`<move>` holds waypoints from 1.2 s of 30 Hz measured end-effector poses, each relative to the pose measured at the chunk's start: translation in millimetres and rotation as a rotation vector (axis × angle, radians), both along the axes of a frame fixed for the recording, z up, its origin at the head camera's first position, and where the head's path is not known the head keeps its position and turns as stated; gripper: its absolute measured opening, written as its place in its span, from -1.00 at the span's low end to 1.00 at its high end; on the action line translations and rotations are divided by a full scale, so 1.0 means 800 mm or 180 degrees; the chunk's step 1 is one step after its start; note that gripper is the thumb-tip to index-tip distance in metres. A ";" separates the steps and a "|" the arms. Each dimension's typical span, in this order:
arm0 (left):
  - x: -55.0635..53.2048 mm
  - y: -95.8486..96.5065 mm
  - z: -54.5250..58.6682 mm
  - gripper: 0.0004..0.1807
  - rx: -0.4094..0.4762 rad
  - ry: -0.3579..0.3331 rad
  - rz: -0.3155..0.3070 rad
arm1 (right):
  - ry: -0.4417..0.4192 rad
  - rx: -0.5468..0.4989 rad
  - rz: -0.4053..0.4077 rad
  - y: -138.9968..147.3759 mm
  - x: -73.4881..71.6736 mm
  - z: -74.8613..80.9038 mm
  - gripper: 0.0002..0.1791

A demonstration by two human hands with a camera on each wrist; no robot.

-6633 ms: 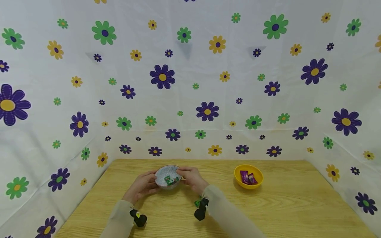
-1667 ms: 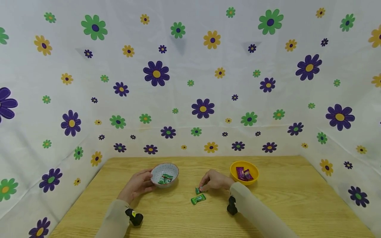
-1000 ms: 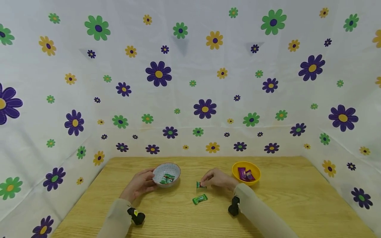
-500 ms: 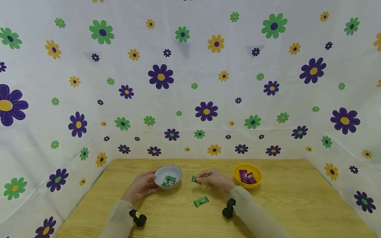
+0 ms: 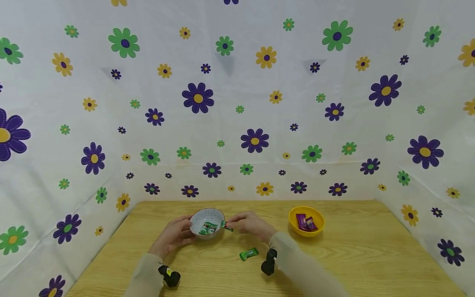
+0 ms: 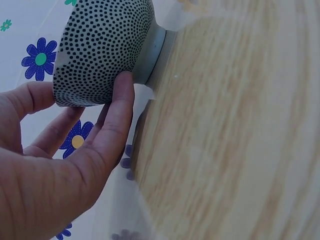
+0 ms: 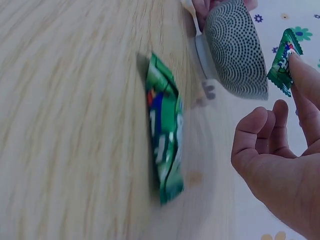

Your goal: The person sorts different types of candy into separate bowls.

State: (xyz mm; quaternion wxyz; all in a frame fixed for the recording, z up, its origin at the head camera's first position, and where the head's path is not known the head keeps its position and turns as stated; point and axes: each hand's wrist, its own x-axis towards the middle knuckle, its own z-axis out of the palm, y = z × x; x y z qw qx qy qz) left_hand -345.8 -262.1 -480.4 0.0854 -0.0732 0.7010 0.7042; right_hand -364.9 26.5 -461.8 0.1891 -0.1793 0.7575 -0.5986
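Note:
A speckled bowl (image 5: pixel 202 217) with several green-wrapped candies (image 5: pixel 209 227) in it stands on the left part of the table. My left hand (image 5: pixel 173 236) holds it from the left; in the left wrist view the thumb is at the rim and fingertips touch the dotted outer wall (image 6: pixel 100 55). Between thumb and finger, my right hand (image 5: pixel 252 225) pinches another green-wrapped candy (image 7: pixel 284 62) at the bowl's right rim. The other fingers of that hand are bent and hold nothing. A single green-wrapped candy (image 5: pixel 248 253) lies on the table below the right hand.
To the right stands a yellow bowl (image 5: pixel 307 233) with purple-wrapped candies (image 5: pixel 301 222) inside. The wooden table (image 5: pixel 367 247) is enclosed at the back and sides by a white flowered cloth (image 5: pixel 237 123).
The right hand picked up a green-wrapped candy from the table and carried it left to the speckled bowl's rim. The left hand stays at the bowl.

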 end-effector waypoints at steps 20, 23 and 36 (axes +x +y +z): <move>0.001 0.000 0.002 -0.43 0.0041 -0.0024 -0.0004 | -0.0307 -0.0583 -0.0227 -0.057 0.003 0.012 -0.73; 0.002 0.000 0.003 -0.43 0.0021 -0.0025 -0.0034 | -0.0300 -0.0571 -0.0297 -0.062 0.004 0.013 -0.73; 0.000 -0.001 0.002 -0.42 0.0065 -0.0006 -0.0092 | -0.0175 -0.0342 -0.0421 -0.073 0.004 0.011 -0.74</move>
